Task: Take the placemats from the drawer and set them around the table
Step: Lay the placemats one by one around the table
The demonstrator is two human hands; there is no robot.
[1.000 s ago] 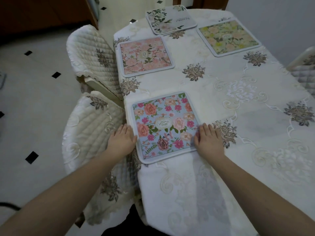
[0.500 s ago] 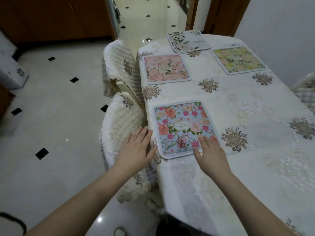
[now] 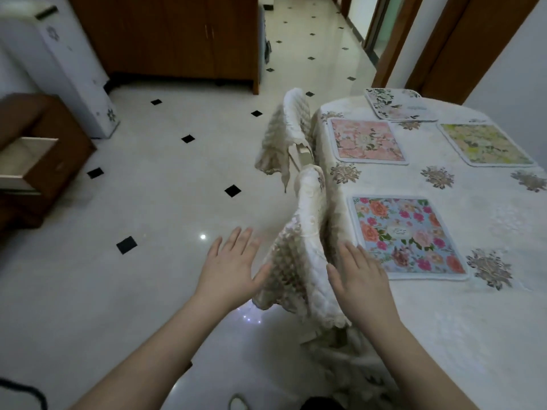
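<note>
Both hands hang flat-fingered and hold nothing: the left hand (image 3: 229, 269) over the floor, the right hand (image 3: 359, 281) seemingly brushing the quilted chair (image 3: 299, 247) at centre. Four placemats (image 3: 405, 236) lie on the table (image 3: 473, 321) at right; the drawer (image 3: 25, 159) gapes at the left edge.

We can't read any text. The blue floral placemat (image 3: 405, 236) on the bench (image 3: 473, 321) has a small oval emblem at its centre with script in it, too small and blurred for us to make out. The pink placemat (image 3: 367, 141) has a similar central medallion, also unreadable. The white leafy placemat (image 3: 398, 104) at the far end carries one short line of print near its right edge; we see it as a grey smear only. We find no numbers, brands or signs anywhere else.
</note>
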